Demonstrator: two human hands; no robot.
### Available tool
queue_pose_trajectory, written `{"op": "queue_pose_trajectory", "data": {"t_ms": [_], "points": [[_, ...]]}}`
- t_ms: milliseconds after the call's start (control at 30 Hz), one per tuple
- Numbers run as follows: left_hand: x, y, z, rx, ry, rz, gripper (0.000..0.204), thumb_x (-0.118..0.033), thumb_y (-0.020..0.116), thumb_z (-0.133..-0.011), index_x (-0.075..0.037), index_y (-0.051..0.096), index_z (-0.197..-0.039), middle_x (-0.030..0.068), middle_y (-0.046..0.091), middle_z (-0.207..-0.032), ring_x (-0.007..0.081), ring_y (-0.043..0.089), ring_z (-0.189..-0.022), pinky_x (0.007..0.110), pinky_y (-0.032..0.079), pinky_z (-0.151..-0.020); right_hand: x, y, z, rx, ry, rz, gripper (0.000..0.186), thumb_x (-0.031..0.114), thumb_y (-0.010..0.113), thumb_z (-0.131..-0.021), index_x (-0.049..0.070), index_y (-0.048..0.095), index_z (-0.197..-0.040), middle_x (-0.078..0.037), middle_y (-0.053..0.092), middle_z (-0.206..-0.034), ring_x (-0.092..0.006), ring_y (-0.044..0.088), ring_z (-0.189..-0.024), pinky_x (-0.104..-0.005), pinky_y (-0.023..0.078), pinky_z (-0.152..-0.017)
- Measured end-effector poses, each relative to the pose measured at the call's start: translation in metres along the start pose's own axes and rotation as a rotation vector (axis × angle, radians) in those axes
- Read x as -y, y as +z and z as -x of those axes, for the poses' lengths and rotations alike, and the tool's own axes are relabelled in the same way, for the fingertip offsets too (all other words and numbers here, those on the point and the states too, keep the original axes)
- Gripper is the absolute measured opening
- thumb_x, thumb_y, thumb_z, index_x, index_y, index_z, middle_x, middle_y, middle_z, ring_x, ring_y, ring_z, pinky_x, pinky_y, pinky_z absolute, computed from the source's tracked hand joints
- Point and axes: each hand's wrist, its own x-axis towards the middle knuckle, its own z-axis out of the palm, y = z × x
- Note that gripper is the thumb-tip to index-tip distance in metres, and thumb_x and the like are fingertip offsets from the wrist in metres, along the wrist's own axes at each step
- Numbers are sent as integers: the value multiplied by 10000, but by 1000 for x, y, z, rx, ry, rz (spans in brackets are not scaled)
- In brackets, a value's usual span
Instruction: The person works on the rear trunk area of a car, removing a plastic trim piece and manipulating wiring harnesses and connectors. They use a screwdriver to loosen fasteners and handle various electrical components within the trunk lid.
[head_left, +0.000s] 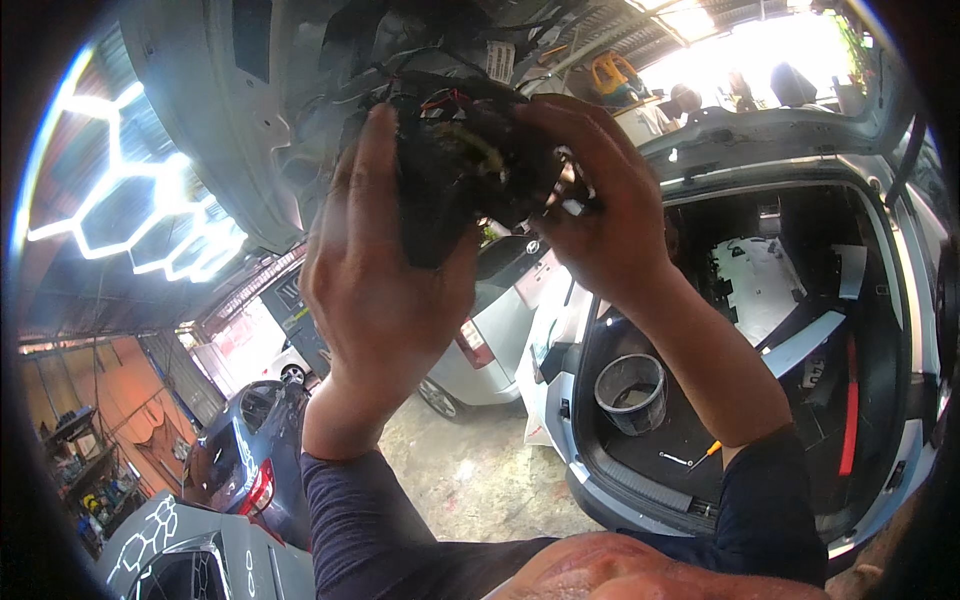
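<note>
Both my arms reach up to a dark black car part [440, 180] with thin wires on top, close under a raised pale car panel [215, 110]. My left hand [375, 280] is closed round its left side, with the fingers stretched up along it and the thumb below. My right hand [605, 195] grips the other side, fingers curled over the top. A shiny piece [572, 180] shows by the right palm. Shadow hides the part's exact kind and whether it is fastened to the panel.
At right is a car's open boot [590, 440], holding a grey bucket [632, 390], a yellow-handled screwdriver [706, 455], a small spanner [676, 459], and a red strip [850, 410]. A silver car [490, 340] and a blue car [235, 440] stand behind and left.
</note>
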Motion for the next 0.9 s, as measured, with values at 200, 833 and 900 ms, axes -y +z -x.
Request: {"op": "queue_pose_trajectory", "data": {"t_ms": [200,833,900], "points": [[24,0,-9,-126,189,146,658,-155,906,-761,-57,634,-1352,169,718,-1248,298,733,-1088,371,585,-916,-3,-6,-31,-59,190,12,374,287,825,-895,73,723,-1184,-105,774,-1070,-239,755,-940,-370,580,-870],[67,-91,-39,7,-175,-390,433,-181,853,-865,-73,708,-1259,67,767,-1024,151,730,-863,316,612,-757,-55,-20,-128,90,744,-696,245,126,825,-870,10,732,-1065,-82,761,-891,-186,724,-756,-347,580,-643],[69,-86,-44,9,-85,-395,429,-187,848,-871,-73,709,-1260,72,771,-1018,152,737,-863,316,611,-754,-61,-19,-131,72,680,-666,258,119,828,-865,0,733,-1073,-86,764,-900,-188,722,-756,-342,578,-657]]}}
